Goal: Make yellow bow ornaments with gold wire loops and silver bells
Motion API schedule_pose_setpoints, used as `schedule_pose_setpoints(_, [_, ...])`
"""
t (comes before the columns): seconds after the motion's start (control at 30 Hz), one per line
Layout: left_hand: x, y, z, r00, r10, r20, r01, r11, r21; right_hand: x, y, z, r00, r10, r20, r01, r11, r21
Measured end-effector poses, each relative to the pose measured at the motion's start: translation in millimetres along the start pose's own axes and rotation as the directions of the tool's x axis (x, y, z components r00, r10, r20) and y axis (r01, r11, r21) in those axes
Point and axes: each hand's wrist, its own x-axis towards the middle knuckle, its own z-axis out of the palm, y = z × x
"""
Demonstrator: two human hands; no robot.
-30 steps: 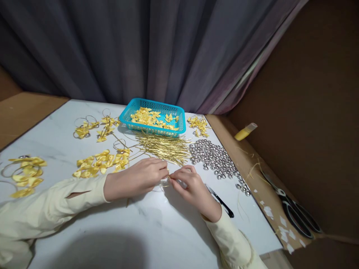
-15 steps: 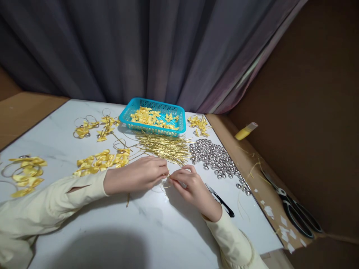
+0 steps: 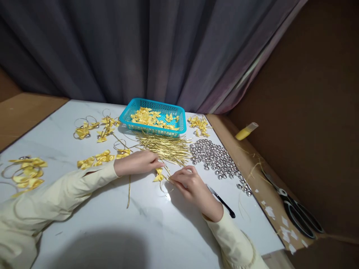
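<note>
My right hand (image 3: 192, 184) is closed in a pinch on a small yellow ribbon bow (image 3: 159, 175) with a thin gold cord loop, which lies on the white table (image 3: 112, 231). My left hand (image 3: 138, 162) reaches right with fingers stretched out. Its fingertips touch the near edge of the pile of gold cords (image 3: 165, 146), and it holds nothing that I can see. A single gold cord (image 3: 129, 190) lies just below my left wrist.
A blue basket (image 3: 127, 116) of yellow bows stands at the back. Silver bells (image 3: 215, 157) are heaped to the right. A black-handled tool (image 3: 223, 201), scissors (image 3: 297, 213) and a yellow tube (image 3: 245, 131) lie further right. Loose bows (image 3: 97, 158) and looped bows (image 3: 28, 172) lie to the left.
My left hand let go of the bow and moved up and away to the gold cord pile. The bow now shows on the table, still pinched by my right hand.
</note>
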Motion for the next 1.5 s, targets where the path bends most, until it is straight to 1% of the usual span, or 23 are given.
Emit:
schedule_pose_setpoints(0.03, [0.0, -0.1, 1.2, 1.0, -0.01, 0.011, 0.01, 1.0, -0.004, 0.0, -0.1, -0.1, 1.0, 0.0, -0.004, 0.0, 1.0, 0.003])
schedule_pose_setpoints(0.1, [0.7, -1.4, 2.9, 0.998, 0.006, 0.06, -0.004, 1.0, -0.029, 0.1, -0.2, -0.2, 1.0, 0.009, -0.009, -0.009, 1.0, 0.012])
schedule_pose_setpoints(0.2, [2.4, -2.7, 2.9, 0.982, 0.083, 0.17, -0.066, 0.993, -0.102, 0.3, -0.4, -0.8, 0.999, 0.032, -0.014, -0.032, 0.999, 0.029])
schedule_pose_setpoints(0.27, [2.3, -0.3, -0.8, 0.971, 0.128, 0.202, -0.101, 0.985, -0.142, 0.4, -0.7, -3.4, 0.999, 0.031, -0.021, -0.03, 0.999, 0.042])
schedule_pose_setpoints(0.3, [1.6, 2.1, -4.1, 0.971, 0.142, 0.19, -0.114, 0.982, -0.149, 0.6, -0.8, -6.0, 0.999, 0.026, -0.03, -0.024, 0.999, 0.047])
schedule_pose_setpoints(0.37, [-1.0, 8.9, -14.0, 0.981, 0.154, 0.121, -0.137, 0.982, -0.132, 2.0, -1.0, -15.3, 0.999, 0.004, -0.053, -0.001, 0.998, 0.06])
schedule_pose_setpoints(0.43, [-4.6, 17.4, -27.3, 0.986, 0.165, 0.013, -0.164, 0.983, -0.087, 5.9, -1.5, -30.4, 0.997, -0.027, -0.075, 0.034, 0.994, 0.102])
schedule_pose_setpoints(0.5, [-8.3, 26.2, -42.5, 0.972, 0.212, -0.102, -0.217, 0.976, -0.033, 12.9, -3.5, -50.8, 0.995, -0.056, -0.082, 0.069, 0.984, 0.165])
schedule_pose_setpoints(0.53, [-9.9, 30.6, -50.3, 0.964, 0.235, -0.126, -0.238, 0.971, -0.009, 17.3, -5.6, -62.2, 0.995, -0.065, -0.08, 0.078, 0.983, 0.168])
schedule_pose_setpoints(0.63, [-14.1, 43.4, -72.3, 0.943, 0.279, -0.181, -0.274, 0.96, 0.052, 31.7, -16.7, -95.6, 0.993, -0.092, -0.074, 0.099, 0.989, 0.107])
schedule_pose_setpoints(0.67, [-15.6, 47.5, -78.6, 0.93, 0.301, -0.212, -0.289, 0.953, 0.086, 35.9, -21.7, -104.7, 0.994, -0.097, -0.051, 0.101, 0.991, 0.086])
schedule_pose_setpoints(0.73, [-18.9, 55.0, -88.4, 0.915, 0.327, -0.236, -0.299, 0.943, 0.145, 42.3, -31.7, -117.7, 0.994, -0.113, -0.001, 0.113, 0.991, 0.066])
schedule_pose_setpoints(0.8, [-23.1, 60.8, -94.1, 0.904, 0.337, -0.263, -0.302, 0.939, 0.164, 46.1, -40.3, -123.3, 0.993, -0.115, 0.035, 0.113, 0.992, 0.053])
schedule_pose_setpoints(0.93, [-31.5, 65.5, -93.0, 0.913, 0.317, -0.257, -0.288, 0.946, 0.145, 50.0, -48.9, -120.7, 0.991, -0.118, 0.068, 0.112, 0.989, 0.091])
schedule_pose_setpoints(1.1, [-34.3, 67.2, -84.9, 0.925, 0.288, -0.246, -0.277, 0.958, 0.08, 54.5, -48.8, -115.4, 0.978, -0.158, 0.134, 0.147, 0.985, 0.088])
schedule_pose_setpoints(1.17, [-32.6, 67.9, -84.2, 0.942, 0.233, -0.242, -0.236, 0.972, 0.015, 54.2, -48.6, -116.0, 0.977, -0.162, 0.14, 0.151, 0.985, 0.086])
schedule_pose_setpoints(1.2, [-31.5, 68.1, -84.2, 0.955, 0.2, -0.218, -0.212, 0.977, -0.032, 53.4, -48.8, -116.9, 0.977, -0.164, 0.138, 0.153, 0.985, 0.082])
schedule_pose_setpoints(1.27, [-29.5, 68.3, -84.4, 0.979, 0.154, -0.136, -0.172, 0.977, -0.129, 50.9, -49.6, -119.0, 0.977, -0.172, 0.126, 0.164, 0.984, 0.072])
schedule_pose_setpoints(1.33, [-28.0, 68.8, -83.9, 0.985, 0.159, -0.068, -0.169, 0.969, -0.179, 48.4, -50.3, -120.7, 0.976, -0.18, 0.12, 0.173, 0.983, 0.066])
schedule_pose_setpoints(1.4, [-26.9, 70.1, -82.3, 0.983, 0.175, -0.053, -0.181, 0.969, -0.17, 46.8, -50.6, -121.5, 0.975, -0.186, 0.125, 0.178, 0.981, 0.073])
schedule_pose_setpoints(1.5, [-25.0, 72.6, -79.1, 0.978, 0.189, -0.084, -0.197, 0.974, -0.111, 45.9, -50.2, -120.9, 0.971, -0.199, 0.129, 0.189, 0.978, 0.089])
